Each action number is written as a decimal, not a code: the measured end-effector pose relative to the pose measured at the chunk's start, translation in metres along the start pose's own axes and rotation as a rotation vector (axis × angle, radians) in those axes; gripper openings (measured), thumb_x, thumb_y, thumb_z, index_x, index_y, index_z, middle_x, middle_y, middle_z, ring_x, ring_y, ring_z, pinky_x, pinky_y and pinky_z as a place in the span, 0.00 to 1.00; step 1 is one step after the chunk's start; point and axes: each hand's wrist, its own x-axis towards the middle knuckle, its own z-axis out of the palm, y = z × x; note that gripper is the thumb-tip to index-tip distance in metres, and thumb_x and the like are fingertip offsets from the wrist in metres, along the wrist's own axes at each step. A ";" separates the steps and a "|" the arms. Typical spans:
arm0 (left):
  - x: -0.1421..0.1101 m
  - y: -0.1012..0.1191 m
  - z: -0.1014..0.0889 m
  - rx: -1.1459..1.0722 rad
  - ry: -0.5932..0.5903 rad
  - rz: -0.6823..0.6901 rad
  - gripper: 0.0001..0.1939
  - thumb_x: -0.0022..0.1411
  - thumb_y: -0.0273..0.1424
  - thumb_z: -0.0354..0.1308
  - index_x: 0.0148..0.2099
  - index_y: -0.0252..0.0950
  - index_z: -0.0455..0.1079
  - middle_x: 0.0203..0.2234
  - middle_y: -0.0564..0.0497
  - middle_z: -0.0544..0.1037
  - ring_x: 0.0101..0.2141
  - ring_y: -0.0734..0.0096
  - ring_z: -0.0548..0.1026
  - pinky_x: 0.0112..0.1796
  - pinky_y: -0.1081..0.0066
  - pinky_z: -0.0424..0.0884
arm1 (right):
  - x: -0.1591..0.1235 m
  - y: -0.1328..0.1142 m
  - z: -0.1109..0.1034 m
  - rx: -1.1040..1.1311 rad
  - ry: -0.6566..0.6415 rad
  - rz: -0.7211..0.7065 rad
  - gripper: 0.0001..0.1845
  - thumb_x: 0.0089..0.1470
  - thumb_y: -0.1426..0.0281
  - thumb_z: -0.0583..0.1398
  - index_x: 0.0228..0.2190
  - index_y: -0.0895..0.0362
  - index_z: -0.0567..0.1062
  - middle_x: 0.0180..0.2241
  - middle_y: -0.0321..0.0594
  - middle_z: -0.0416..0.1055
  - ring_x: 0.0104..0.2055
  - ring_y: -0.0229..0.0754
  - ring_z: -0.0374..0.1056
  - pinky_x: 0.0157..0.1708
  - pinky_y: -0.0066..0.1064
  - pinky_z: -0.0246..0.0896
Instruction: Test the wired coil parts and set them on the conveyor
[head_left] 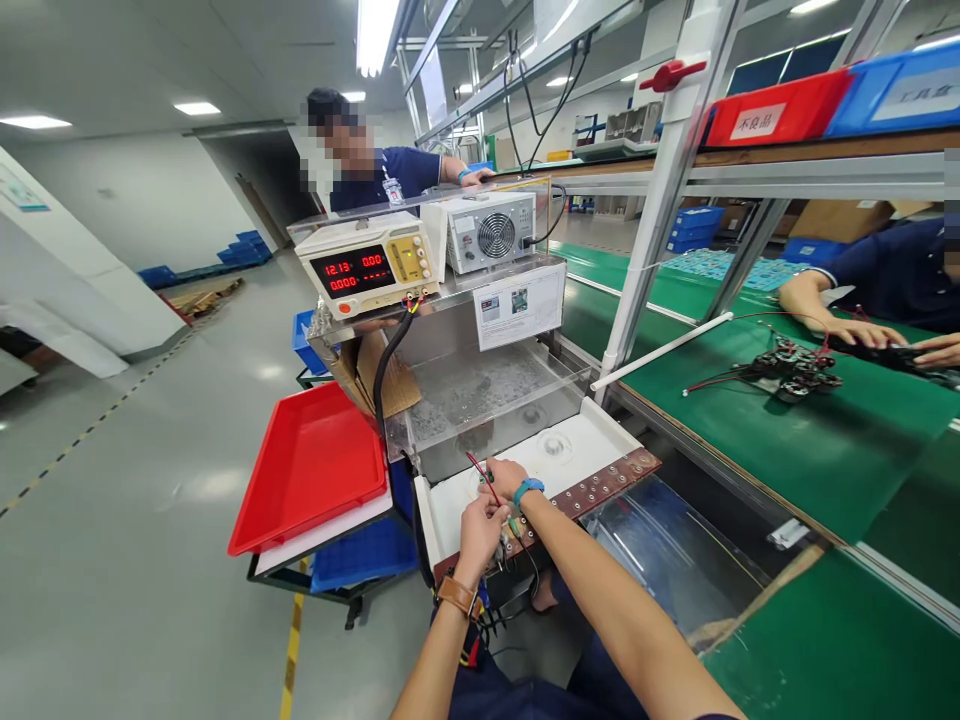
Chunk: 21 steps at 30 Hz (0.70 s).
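My left hand (480, 532), with a brown strap at the wrist, is closed, its fingertips pinching a thin red wire (477, 463). The wire slants up and left over the white tray (442, 503). Just beyond it, my right hand (510, 477), wearing a blue wristband, is closed too. Its fingertips are by a small dark green piece close to the wire; what they grip is too small to make out. A green-sleeved lead (514, 527) hangs beside my left hand, over the brown terminal strip (600, 488) along the tray's front edge.
A power supply with red digits (360, 272) and a grey fan-backed unit (491, 235) stand on the shelf above. At left is a red tray (319, 460). A co-worker's hands (874, 335) are over the green bench, near a wired assembly (787, 370). Another person stands behind.
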 end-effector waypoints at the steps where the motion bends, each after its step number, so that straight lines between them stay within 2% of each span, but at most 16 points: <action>1: 0.000 0.000 0.000 -0.007 0.000 -0.003 0.08 0.50 0.35 0.60 0.30 0.35 0.72 0.22 0.50 0.77 0.27 0.66 0.74 0.32 0.70 0.66 | 0.000 0.000 0.000 0.005 -0.001 0.002 0.22 0.50 0.57 0.62 0.44 0.57 0.72 0.40 0.48 0.76 0.43 0.50 0.72 0.35 0.31 0.58; 16: -0.004 0.003 0.001 -0.067 0.061 0.005 0.04 0.47 0.31 0.61 0.26 0.36 0.71 0.18 0.51 0.75 0.24 0.66 0.72 0.29 0.70 0.64 | -0.001 -0.007 0.004 0.050 0.047 0.034 0.20 0.47 0.62 0.63 0.42 0.55 0.74 0.38 0.46 0.78 0.41 0.50 0.74 0.36 0.32 0.60; 21: -0.004 0.002 0.003 -0.072 0.083 0.016 0.05 0.47 0.32 0.61 0.25 0.36 0.71 0.19 0.51 0.75 0.25 0.65 0.72 0.30 0.69 0.63 | 0.000 -0.008 0.004 0.041 0.059 0.011 0.19 0.45 0.63 0.64 0.41 0.56 0.75 0.39 0.48 0.77 0.41 0.51 0.74 0.36 0.32 0.60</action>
